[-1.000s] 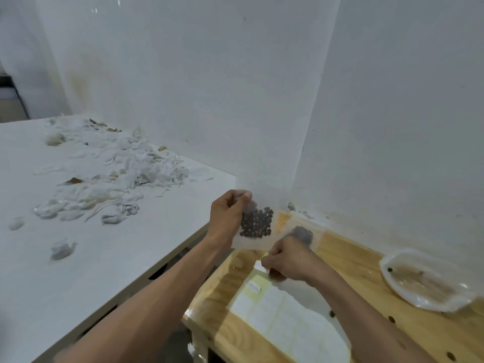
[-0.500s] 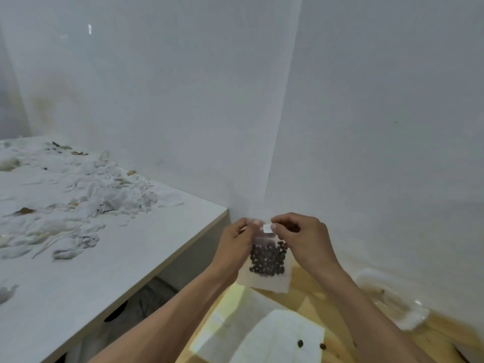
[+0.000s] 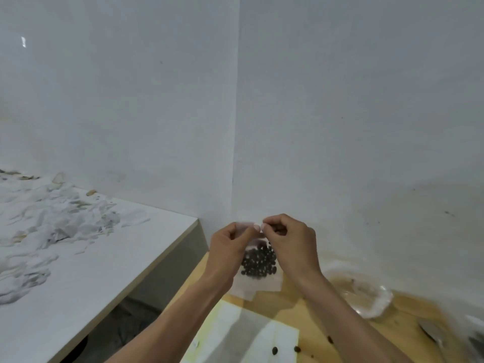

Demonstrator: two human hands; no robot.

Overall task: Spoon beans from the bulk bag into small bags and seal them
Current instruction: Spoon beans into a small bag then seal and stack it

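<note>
Small bag hangs between 2 hands — left, right — both pinching its top.

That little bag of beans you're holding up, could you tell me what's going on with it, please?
A person holds a small clear bag of dark beans up over a wooden table. The left hand and right hand both pinch its top edge, fingertips almost meeting, apparently pressing it closed. A white sheet lies on the table below, with a few loose beans near it. A larger plastic bag sits to the right. A white table on the left carries a pile of white scraps.
</note>
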